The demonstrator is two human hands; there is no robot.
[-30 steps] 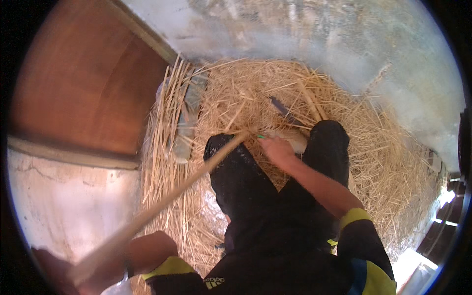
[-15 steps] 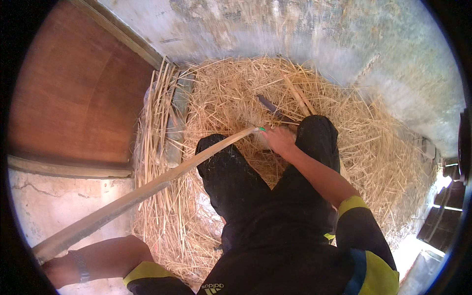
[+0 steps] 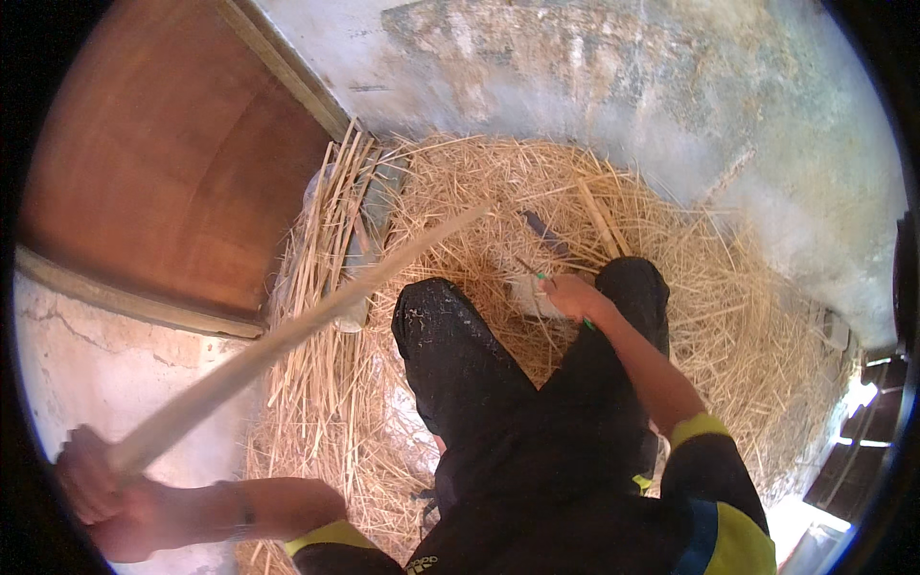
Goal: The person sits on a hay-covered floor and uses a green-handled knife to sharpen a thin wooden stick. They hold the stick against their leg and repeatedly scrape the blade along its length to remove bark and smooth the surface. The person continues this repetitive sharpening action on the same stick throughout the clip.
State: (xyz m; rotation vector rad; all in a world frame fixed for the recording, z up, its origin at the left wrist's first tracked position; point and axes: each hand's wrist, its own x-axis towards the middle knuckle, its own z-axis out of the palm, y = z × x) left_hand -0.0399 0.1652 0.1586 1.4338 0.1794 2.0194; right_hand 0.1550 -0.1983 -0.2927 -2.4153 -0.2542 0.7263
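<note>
My left hand (image 3: 110, 498), at the lower left, is closed around the near end of a long, pale wooden strip (image 3: 316, 321). The strip slants up over the straw, its far end beyond my left knee and apart from my right hand. Beside my right knee, my right hand (image 3: 572, 295) grips a small knife with a green handle (image 3: 587, 324). Its thin blade points up and to the left, slightly blurred. Under that hand sits a pale block (image 3: 527, 297), partly hidden by the fingers.
Loose straw (image 3: 470, 168) covers the floor around my legs. A dark, long tool (image 3: 546, 235) and pale wood pieces (image 3: 601, 218) lie ahead. Thin split strips (image 3: 321, 230) are heaped at left by a brown wooden panel (image 3: 182, 172). A stained wall (image 3: 613, 77) stands in front.
The wooden strip's far end has swung up and away from the knife. My left hand has come further into view, lifted with the strip. The right hand still holds the knife near my right knee.
</note>
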